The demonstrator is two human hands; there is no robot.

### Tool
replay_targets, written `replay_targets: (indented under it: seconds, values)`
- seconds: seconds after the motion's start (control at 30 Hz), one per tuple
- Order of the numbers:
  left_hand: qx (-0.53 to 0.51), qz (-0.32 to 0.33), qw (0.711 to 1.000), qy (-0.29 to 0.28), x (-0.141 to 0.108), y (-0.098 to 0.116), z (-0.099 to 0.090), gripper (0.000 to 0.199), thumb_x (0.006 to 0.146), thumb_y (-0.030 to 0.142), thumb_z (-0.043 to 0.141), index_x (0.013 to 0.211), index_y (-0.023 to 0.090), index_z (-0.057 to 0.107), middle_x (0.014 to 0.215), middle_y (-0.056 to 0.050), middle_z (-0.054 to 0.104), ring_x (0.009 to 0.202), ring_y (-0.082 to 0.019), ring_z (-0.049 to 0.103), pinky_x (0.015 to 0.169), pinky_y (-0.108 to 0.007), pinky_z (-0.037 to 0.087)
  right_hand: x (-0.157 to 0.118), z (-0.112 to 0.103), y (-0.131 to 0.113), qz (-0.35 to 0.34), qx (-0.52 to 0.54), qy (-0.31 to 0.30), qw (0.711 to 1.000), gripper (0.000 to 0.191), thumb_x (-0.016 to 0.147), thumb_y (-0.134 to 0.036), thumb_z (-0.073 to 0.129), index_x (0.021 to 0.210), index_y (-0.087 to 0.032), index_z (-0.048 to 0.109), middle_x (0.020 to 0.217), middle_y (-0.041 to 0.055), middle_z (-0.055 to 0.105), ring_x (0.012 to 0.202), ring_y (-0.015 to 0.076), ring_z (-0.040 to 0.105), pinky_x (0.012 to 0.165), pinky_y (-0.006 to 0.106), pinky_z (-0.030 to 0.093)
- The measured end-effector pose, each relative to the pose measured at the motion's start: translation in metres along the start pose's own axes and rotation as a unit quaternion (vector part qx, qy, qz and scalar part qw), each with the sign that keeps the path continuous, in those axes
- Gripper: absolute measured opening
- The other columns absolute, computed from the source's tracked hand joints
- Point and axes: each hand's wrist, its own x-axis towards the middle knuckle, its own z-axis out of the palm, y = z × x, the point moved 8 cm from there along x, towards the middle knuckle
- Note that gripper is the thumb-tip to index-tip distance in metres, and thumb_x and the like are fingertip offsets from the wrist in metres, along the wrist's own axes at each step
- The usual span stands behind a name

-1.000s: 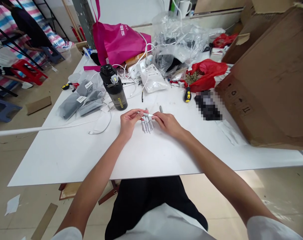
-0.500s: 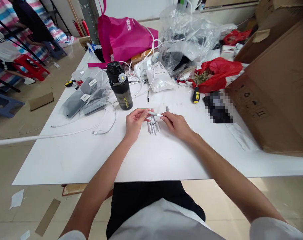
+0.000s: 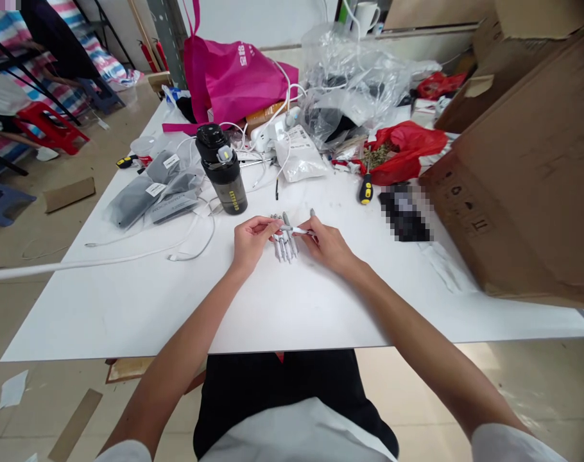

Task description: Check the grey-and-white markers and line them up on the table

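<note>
Watching the head feed from my station, sweeping left to right. Far left, on the floor beyond the table, a person in a white shirt (image 3: 3,86) sits beside a red plastic stool (image 3: 51,131). On the white table (image 3: 292,314), grey plastic pouches (image 3: 133,200) lie behind a white cable (image 3: 142,252). A black water bottle (image 3: 222,173) stands upright, with a pink tote bag (image 3: 234,80) farther back.

Mid-table, the hands are close together, both working at one spot. Left hand (image 3: 251,242): fingertips curled in at the end of a slim white stick (image 3: 296,230), grip on it unclear from here. Right hand (image 3: 328,247): pinching that stick, a grey tip showing just past the fingers. Directly beneath them, a small white-and-grey jointed model hand (image 3: 283,244) lies flat on the table.

Right of that, a yellow-and-black screwdriver (image 3: 366,189) beside a red plastic bag (image 3: 402,154), a pixelated object (image 3: 403,215), then a large cardboard box (image 3: 518,173) at the table's edge
</note>
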Motion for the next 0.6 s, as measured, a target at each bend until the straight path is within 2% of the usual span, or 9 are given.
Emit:
replay_targets:
  seconds: [0.07,0.17,0.27,0.4,0.47,0.57,0.6]
  values:
    - [0.006,-0.003,1.000,0.010,-0.002,0.000,0.001,0.033,0.078,0.045,0.097,0.083,0.016,0.081,0.075,-0.006,0.080,0.068,-0.016,0.074,0.064,-0.027,0.054,0.000,-0.001,-0.002,0.012,-0.009,-0.007,1.000,0.027,0.111,-0.045,0.056,0.122,-0.022,0.063,0.096,0.0064,0.080,0.070,0.0202,0.069,0.067,0.031,0.048]
    - [0.016,-0.001,1.000,0.024,-0.003,0.004,0.001,0.036,0.079,0.048,0.096,0.080,0.017,0.078,0.071,-0.005,0.077,0.065,-0.014,0.070,0.064,-0.027,0.054,0.001,-0.004,-0.013,-0.022,-0.023,-0.017,0.999,0.033,0.116,-0.044,0.046,0.133,-0.023,0.063,0.106,0.0085,0.079,0.082,0.0218,0.071,0.072,0.032,0.048]
    - [0.035,-0.003,0.999,0.028,-0.003,0.004,-0.001,0.041,0.081,0.053,0.094,0.076,0.017,0.074,0.070,-0.005,0.077,0.064,-0.014,0.069,0.065,-0.027,0.054,0.002,-0.005,-0.019,-0.053,-0.041,-0.015,0.998,0.035,0.118,-0.039,0.037,0.126,-0.022,0.067,0.110,0.0108,0.077,0.088,0.0229,0.071,0.074,0.032,0.047]
    - [0.071,-0.014,0.997,0.009,-0.002,-0.003,-0.002,0.049,0.084,0.059,0.090,0.070,0.019,0.065,0.067,-0.003,0.073,0.060,-0.012,0.062,0.062,-0.026,0.052,0.001,0.001,-0.009,-0.015,-0.074,-0.023,0.997,0.025,0.115,-0.041,0.047,0.118,-0.021,0.061,0.094,0.0082,0.076,0.074,0.0223,0.066,0.065,0.032,0.041]
    - [0.071,-0.003,0.997,-0.009,-0.003,-0.003,0.001,0.045,0.083,0.056,0.092,0.077,0.019,0.066,0.079,-0.004,0.077,0.067,-0.012,0.066,0.064,-0.026,0.053,0.000,0.004,-0.005,0.004,-0.081,-0.039,0.996,0.024,0.115,-0.041,0.047,0.120,-0.021,0.059,0.087,0.0056,0.075,0.068,0.0216,0.064,0.062,0.031,0.037]
    - [0.033,0.017,0.996,-0.079,-0.006,0.003,0.013,0.042,0.082,0.046,0.095,0.110,0.023,0.074,0.119,-0.008,0.082,0.099,-0.018,0.077,0.084,-0.030,0.061,0.000,0.004,-0.006,0.007,-0.070,-0.039,0.997,0.027,0.115,-0.041,0.045,0.128,-0.021,0.058,0.093,0.0055,0.076,0.069,0.0207,0.066,0.062,0.031,0.037]
    - [0.022,0.016,0.994,-0.103,-0.007,0.004,0.017,0.043,0.084,0.044,0.094,0.117,0.023,0.075,0.125,-0.009,0.082,0.106,-0.020,0.077,0.090,-0.032,0.062,0.000,0.003,-0.008,0.002,-0.067,-0.036,0.997,0.029,0.116,-0.042,0.045,0.130,-0.021,0.058,0.095,0.0057,0.077,0.071,0.0206,0.066,0.063,0.031,0.038]
